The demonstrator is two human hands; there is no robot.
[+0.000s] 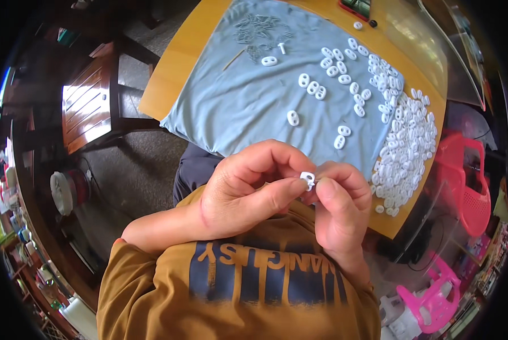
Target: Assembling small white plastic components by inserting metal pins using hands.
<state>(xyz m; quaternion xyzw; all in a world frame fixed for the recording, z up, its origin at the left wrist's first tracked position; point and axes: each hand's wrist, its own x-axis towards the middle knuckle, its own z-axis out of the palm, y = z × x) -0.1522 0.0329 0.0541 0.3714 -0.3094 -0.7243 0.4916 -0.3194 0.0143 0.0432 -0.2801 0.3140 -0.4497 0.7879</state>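
Note:
My left hand [254, 190] pinches a small white plastic piece [308, 178] with a hole in it, between thumb and fingers. My right hand [343, 209] meets it from the right, its thumb and forefinger pressed together at the piece's edge. Something thin shows at those fingertips, too small to name. Both hands are above my lap, just off the near edge of a blue cloth [220, 113]. Closest to them on the cloth are two white two-holed ovals [339, 141]. More such ovals [312, 87] lie farther back in loose groups.
A large heap of white ovals [407, 147] covers the right side of the wooden table [172, 68]. Thin metal pieces [259, 28], a thin stick [233, 59] and a white T-shaped piece [282, 49] lie far back. A pink chair [469, 187] stands right, a wooden chair [90, 102] left.

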